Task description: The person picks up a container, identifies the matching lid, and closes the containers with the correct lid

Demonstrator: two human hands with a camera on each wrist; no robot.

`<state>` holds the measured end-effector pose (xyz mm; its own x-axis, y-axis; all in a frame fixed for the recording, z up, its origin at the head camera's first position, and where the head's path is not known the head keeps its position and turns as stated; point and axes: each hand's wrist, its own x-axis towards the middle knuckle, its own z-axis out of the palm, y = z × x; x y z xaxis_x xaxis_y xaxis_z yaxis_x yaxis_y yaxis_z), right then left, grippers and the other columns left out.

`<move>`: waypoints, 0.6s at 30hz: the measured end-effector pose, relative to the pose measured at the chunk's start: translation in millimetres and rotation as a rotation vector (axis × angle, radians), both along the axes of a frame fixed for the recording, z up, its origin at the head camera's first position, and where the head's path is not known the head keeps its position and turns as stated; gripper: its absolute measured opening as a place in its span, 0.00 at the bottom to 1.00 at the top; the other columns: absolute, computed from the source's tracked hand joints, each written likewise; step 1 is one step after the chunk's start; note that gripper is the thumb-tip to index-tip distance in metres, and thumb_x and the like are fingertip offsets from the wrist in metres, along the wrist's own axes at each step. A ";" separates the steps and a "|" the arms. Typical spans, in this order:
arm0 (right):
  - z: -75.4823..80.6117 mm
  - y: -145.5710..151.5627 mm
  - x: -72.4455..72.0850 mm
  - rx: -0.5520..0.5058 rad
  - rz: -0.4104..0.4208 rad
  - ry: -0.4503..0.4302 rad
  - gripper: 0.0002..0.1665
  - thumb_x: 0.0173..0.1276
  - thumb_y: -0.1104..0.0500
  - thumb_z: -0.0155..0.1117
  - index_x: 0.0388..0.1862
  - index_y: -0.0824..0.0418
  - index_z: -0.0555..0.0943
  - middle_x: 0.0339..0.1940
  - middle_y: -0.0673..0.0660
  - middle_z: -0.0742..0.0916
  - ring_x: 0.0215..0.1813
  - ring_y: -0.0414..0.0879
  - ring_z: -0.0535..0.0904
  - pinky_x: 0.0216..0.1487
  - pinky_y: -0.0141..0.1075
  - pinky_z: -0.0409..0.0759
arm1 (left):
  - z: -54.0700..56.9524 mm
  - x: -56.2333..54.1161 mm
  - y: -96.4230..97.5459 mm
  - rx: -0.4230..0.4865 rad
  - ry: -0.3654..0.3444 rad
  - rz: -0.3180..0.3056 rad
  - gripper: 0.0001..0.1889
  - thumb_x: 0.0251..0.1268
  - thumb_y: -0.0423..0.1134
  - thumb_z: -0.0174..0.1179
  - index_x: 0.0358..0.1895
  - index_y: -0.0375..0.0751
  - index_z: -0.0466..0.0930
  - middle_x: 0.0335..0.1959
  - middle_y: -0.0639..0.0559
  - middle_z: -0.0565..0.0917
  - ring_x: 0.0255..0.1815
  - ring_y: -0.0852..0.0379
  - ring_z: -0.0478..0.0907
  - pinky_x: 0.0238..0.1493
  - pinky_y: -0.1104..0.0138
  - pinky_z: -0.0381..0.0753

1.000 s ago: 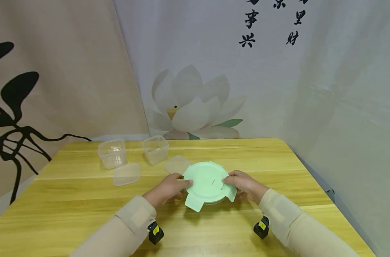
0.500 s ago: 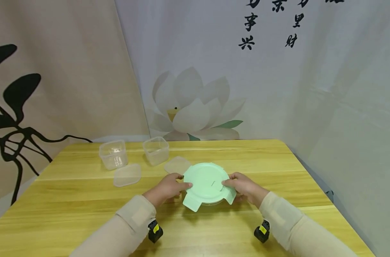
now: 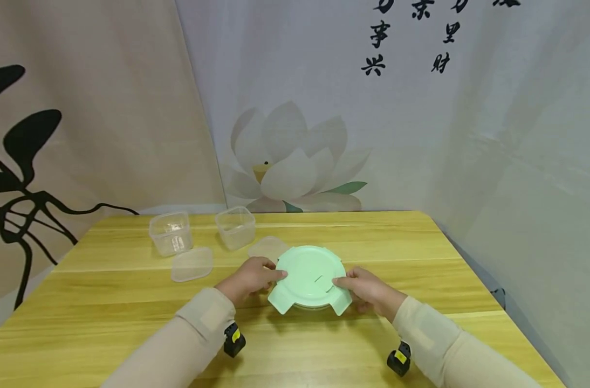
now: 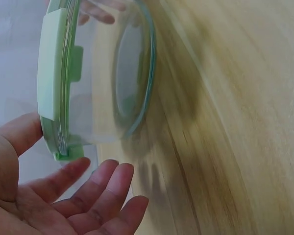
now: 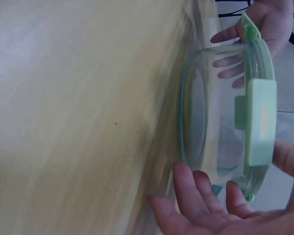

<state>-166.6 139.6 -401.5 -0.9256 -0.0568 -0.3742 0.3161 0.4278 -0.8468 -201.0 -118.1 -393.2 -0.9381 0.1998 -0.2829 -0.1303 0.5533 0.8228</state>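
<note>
A round glass food container (image 4: 100, 83) with a mint-green lid (image 3: 308, 272) is between my two hands, close over the table. Two of the lid's locking flaps (image 3: 282, 299) stick out toward me, unfastened. My left hand (image 3: 251, 277) pinches the lid's left edge, thumb on top and index finger below; its other fingers lie apart beneath the rim. On the opposite side, my right hand (image 3: 370, 291) has its thumb on the lid and its fingers (image 5: 186, 188) beside the glass wall. Through the clear wall, no contents show.
Two clear square plastic tubs (image 3: 170, 234) stand at the back left of the wooden table (image 3: 130, 312). A translucent lid (image 3: 192, 264) lies in front of one, and another lid (image 3: 268, 248) lies near the second, just behind my left hand. Printed cloth (image 3: 295, 81) hangs behind the table.
The container has turned slightly clockwise as seen from above, its front flaps swinging left. My left hand has shifted a little left and back, my right a little toward me.
</note>
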 end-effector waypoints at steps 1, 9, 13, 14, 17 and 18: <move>-0.2 0.1 0.4 0.003 0.003 0.000 0.22 0.69 0.49 0.60 0.48 0.65 0.71 0.34 0.57 0.79 0.34 0.49 0.75 0.34 0.39 0.70 | -0.2 -0.4 -0.1 0.001 0.002 -0.001 0.25 0.65 0.44 0.63 0.58 0.30 0.73 0.50 0.42 0.80 0.41 0.47 0.79 0.30 0.63 0.71; -1.3 -0.7 -5.5 -0.023 0.002 -0.007 0.27 0.67 0.51 0.61 0.57 0.68 0.70 0.43 0.60 0.82 0.40 0.52 0.80 0.33 0.40 0.73 | -1.7 1.6 0.4 0.011 -0.004 -0.004 0.23 0.66 0.45 0.61 0.58 0.32 0.73 0.54 0.40 0.78 0.44 0.46 0.80 0.38 0.57 0.77; -1.7 -0.4 -8.1 -0.030 0.009 0.001 0.30 0.66 0.51 0.61 0.59 0.69 0.69 0.46 0.62 0.81 0.44 0.54 0.80 0.36 0.44 0.77 | -1.8 6.3 2.8 0.023 -0.015 -0.005 0.25 0.66 0.44 0.62 0.58 0.30 0.72 0.47 0.42 0.81 0.40 0.49 0.81 0.33 0.62 0.74; -1.7 -0.4 -8.3 -0.031 0.010 0.004 0.30 0.66 0.51 0.61 0.60 0.69 0.69 0.47 0.62 0.81 0.45 0.54 0.80 0.36 0.45 0.77 | -1.6 7.6 3.5 0.034 -0.017 -0.007 0.25 0.66 0.44 0.62 0.58 0.29 0.72 0.45 0.42 0.81 0.40 0.49 0.81 0.33 0.63 0.75; -1.5 -0.5 -7.9 -0.032 0.008 0.008 0.30 0.67 0.51 0.61 0.60 0.69 0.69 0.48 0.63 0.81 0.47 0.55 0.80 0.38 0.47 0.78 | -1.5 10.5 4.9 0.071 -0.023 -0.010 0.24 0.65 0.41 0.63 0.57 0.27 0.71 0.42 0.42 0.80 0.38 0.50 0.81 0.34 0.64 0.77; -1.5 -0.6 -7.7 -0.032 0.006 0.010 0.30 0.67 0.51 0.61 0.60 0.69 0.69 0.48 0.63 0.81 0.47 0.55 0.80 0.39 0.47 0.78 | -1.7 11.0 5.2 0.082 -0.025 -0.008 0.24 0.65 0.40 0.63 0.57 0.26 0.71 0.42 0.42 0.80 0.38 0.50 0.81 0.34 0.64 0.78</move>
<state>-174.3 139.0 -403.0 -0.9290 -0.0738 -0.3627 0.3050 0.4026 -0.8631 -190.0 -112.8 -394.9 -0.9294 0.2305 -0.2883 -0.1470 0.4853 0.8619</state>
